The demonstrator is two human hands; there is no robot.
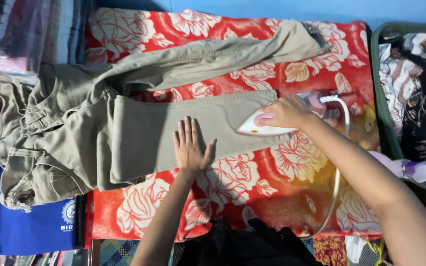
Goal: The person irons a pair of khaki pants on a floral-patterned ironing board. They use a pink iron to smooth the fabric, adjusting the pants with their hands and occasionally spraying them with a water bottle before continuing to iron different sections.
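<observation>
Nearest to me, my left hand [189, 145] lies flat on the khaki trousers [124, 123], palm down, fingers stretched out and only slightly apart, the thumb angled off to the side. It presses on the lower trouser leg, the one laid out straight across the red floral cloth [282, 182] that covers the surface under everything.

Just beyond, my right hand [284, 112] is wrapped around the handle of a white and pink iron [267, 125], fingers curled tight over the grip. The iron's soleplate rests on the same trouser leg, near its hem end, with the pointed tip facing my left hand; the two hands are near each other but apart. A white cord [338, 162] loops out from the back of the iron and trails down across the floral cloth toward me.

Farther off, the other trouser leg runs up at a slant across the cloth, its cuff lying near the far corner. The waistband and pockets bunch together at the left end, hanging partly over a blue cloth [35, 226].

Off to the right stands a green basket [378, 98] filled with crumpled patterned clothes. At the far left, a stack of folded fabrics [11, 34] sits beside the cloth.
</observation>
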